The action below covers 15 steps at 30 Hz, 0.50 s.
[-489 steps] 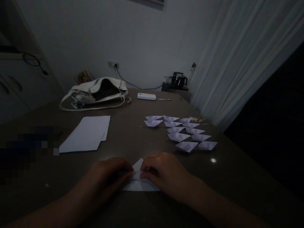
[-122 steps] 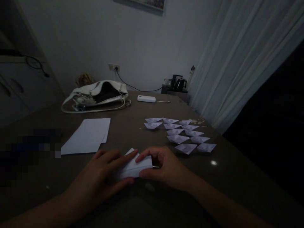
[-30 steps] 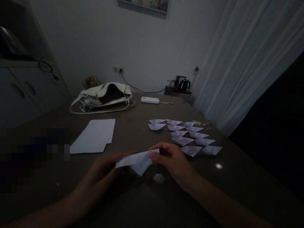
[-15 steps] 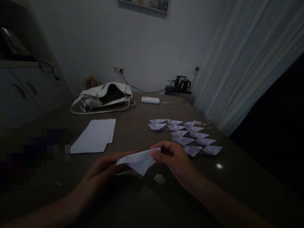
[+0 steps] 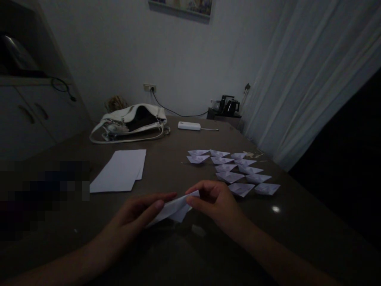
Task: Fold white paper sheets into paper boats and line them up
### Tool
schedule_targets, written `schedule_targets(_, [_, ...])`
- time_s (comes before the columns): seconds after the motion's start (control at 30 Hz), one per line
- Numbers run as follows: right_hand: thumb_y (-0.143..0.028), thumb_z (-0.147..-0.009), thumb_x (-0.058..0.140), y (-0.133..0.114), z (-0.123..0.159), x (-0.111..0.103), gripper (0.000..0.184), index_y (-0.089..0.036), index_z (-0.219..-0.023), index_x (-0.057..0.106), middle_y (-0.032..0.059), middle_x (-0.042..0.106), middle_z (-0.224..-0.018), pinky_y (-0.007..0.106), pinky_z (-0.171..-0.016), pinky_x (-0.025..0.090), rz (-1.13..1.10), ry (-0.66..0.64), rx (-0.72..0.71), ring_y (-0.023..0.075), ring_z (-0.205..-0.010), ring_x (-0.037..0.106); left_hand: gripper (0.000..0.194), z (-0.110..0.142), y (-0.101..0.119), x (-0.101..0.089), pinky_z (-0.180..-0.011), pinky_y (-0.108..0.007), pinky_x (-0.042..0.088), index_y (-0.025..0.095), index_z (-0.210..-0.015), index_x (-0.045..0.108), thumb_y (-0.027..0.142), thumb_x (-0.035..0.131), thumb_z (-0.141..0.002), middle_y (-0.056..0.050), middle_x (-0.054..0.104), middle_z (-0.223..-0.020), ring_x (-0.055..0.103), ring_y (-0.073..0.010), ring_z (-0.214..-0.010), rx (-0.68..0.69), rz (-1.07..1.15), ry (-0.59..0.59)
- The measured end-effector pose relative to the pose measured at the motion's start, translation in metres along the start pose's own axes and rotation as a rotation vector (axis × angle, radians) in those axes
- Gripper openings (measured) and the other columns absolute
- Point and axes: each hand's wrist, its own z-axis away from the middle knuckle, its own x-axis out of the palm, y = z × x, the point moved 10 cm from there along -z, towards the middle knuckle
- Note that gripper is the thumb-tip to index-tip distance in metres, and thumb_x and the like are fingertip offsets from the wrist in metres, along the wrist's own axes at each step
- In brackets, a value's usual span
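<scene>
A folded sheet of white paper (image 5: 174, 207) is held between my two hands above the table. My left hand (image 5: 139, 212) grips its left side, thumb on the near face and fingers behind. The thumb and fingers of my right hand (image 5: 212, 198) pinch its upper right corner. A pointed flap hangs below the folded band. Just beyond my right hand, several folded paper boats (image 5: 228, 176) stand in rows. A stack of white paper sheets (image 5: 119, 171) lies past my left hand.
At the back of the table (image 5: 175, 145) are a white handbag (image 5: 132, 121) and a white power bank (image 5: 189, 126) with a short strap or cable. A black kettle (image 5: 231, 106) stands behind at the right. A white curtain (image 5: 285, 87) hangs along the right side.
My left thumb has come over onto the paper's near face. The paper has tilted, its left end lower, and less of the pointed flap shows.
</scene>
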Motion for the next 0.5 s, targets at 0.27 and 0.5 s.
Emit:
schedule_targets(0.27, [-0.029,-0.068,0.073,-0.002,0.002,0.0,0.019,-0.017,-0.082,0.069,0.0008,0.065,-0.072,0.025,-0.062,0.047,0.004,-0.006,-0.021,0.0109,-0.065,0.058,0.034,0.0,-0.002,0.014,-0.07,-0.024,0.053,0.024,-0.112,0.067,0.039,0.057,-0.084,-0.004,0.074,-0.091,0.068,-0.0205,-0.08,0.019,-0.119,-0.123])
schedule_targets(0.5, [-0.028,-0.068,0.073,-0.005,-0.002,-0.007,0.018,-0.017,-0.082,0.069,0.0006,0.065,-0.073,0.025,-0.063,0.049,-0.003,0.022,-0.022,0.0112,-0.065,0.06,0.029,-0.004,-0.011,0.018,-0.075,-0.025,0.054,0.02,-0.106,0.07,0.036,0.057,-0.085,-0.006,0.074,-0.09,0.068,-0.0203,-0.085,-0.03,0.001,-0.199])
